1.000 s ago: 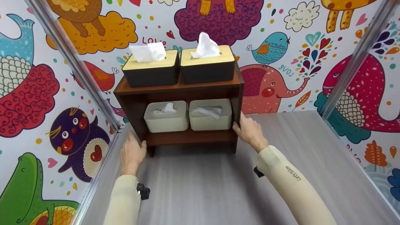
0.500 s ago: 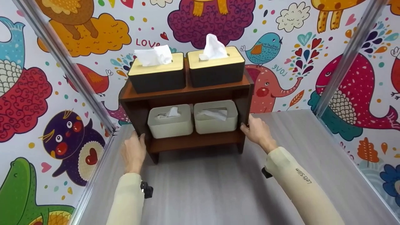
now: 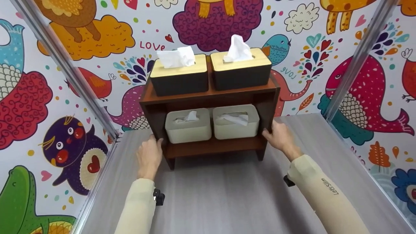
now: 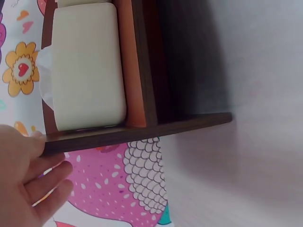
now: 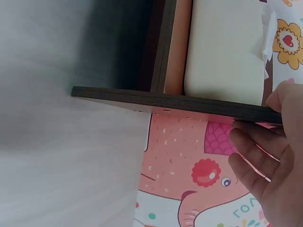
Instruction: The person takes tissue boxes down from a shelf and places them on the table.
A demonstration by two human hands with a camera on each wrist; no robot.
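Brown shelf sits around mid-frame, person's left hand pinching its left side panel between thumb and fingers, right hand doing the same on the other side. Head view hides most of the fingers, wrist views crop both hands, and the cream boxes get cut off there too

A: so where's each view looking from?
B: head's up high, facing forward and down at the whole shelf, left hand and right hand. wrist views sit way closer, turned so the shelf lies sideways.
A: any overlap?
B: head and left wrist share the left side panel, head and right wrist the right side panel.
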